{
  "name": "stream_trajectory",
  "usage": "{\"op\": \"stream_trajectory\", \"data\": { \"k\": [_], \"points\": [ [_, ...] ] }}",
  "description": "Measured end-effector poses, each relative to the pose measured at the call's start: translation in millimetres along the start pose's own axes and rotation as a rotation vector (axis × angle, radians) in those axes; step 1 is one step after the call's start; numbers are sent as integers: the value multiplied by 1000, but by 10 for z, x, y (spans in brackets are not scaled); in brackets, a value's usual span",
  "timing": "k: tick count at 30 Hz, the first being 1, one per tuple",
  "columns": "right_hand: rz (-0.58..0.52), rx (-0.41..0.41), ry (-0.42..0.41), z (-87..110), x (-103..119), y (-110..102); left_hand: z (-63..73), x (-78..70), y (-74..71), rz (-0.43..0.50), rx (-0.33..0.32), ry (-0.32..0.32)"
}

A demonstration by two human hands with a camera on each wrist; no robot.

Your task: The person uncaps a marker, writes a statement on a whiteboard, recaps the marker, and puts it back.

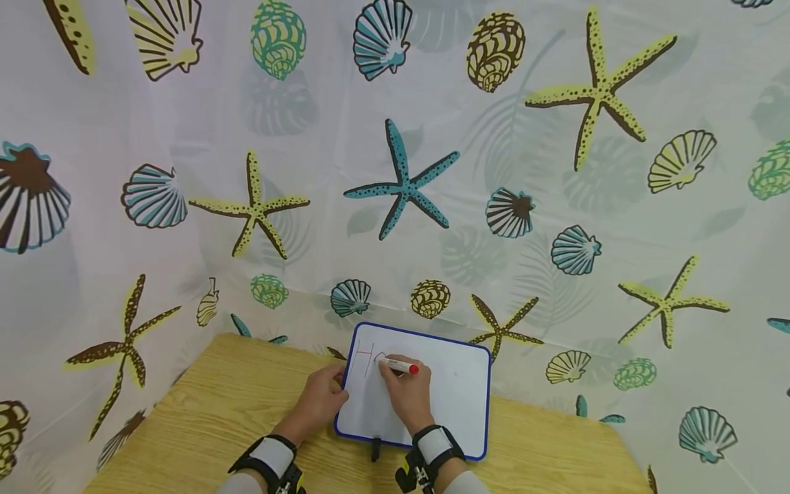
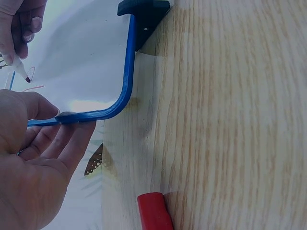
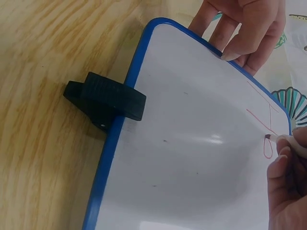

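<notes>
A small whiteboard (image 1: 457, 391) with a blue frame is propped tilted on the table. My left hand (image 1: 321, 398) grips its left edge, thumb over the front and fingers behind, as the left wrist view shows. In my right hand (image 1: 407, 391) a white marker (image 1: 395, 364) with a red end is pinched between thumb and fingers. Its dark tip (image 3: 267, 137) is at the top of a small red loop (image 3: 268, 149). Beside the loop stands a thin red letter H (image 1: 365, 353) near the board's left side.
A black clip-like stand (image 3: 105, 98) holds the board's lower edge. The wood-grain table (image 1: 247, 391) spreads to both sides. Behind rises a white cloth (image 1: 321, 261) printed with shells and starfish. A red rounded piece (image 2: 154, 211) shows low in the left wrist view.
</notes>
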State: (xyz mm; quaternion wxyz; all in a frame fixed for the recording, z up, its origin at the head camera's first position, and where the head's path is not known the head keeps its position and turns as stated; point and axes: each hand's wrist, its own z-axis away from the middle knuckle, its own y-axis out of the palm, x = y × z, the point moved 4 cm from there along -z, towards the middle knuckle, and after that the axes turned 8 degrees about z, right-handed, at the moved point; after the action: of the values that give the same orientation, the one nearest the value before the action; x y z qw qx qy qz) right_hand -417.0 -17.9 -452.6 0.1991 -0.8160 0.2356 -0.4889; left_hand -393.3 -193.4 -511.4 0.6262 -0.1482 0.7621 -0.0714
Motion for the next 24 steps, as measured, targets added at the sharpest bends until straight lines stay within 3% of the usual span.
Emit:
{"op": "stream_trajectory", "data": {
  "k": [24],
  "points": [
    [18,2,2,108,-87,-37,6,-31,-11,-6,-12,-12]
  ]
}}
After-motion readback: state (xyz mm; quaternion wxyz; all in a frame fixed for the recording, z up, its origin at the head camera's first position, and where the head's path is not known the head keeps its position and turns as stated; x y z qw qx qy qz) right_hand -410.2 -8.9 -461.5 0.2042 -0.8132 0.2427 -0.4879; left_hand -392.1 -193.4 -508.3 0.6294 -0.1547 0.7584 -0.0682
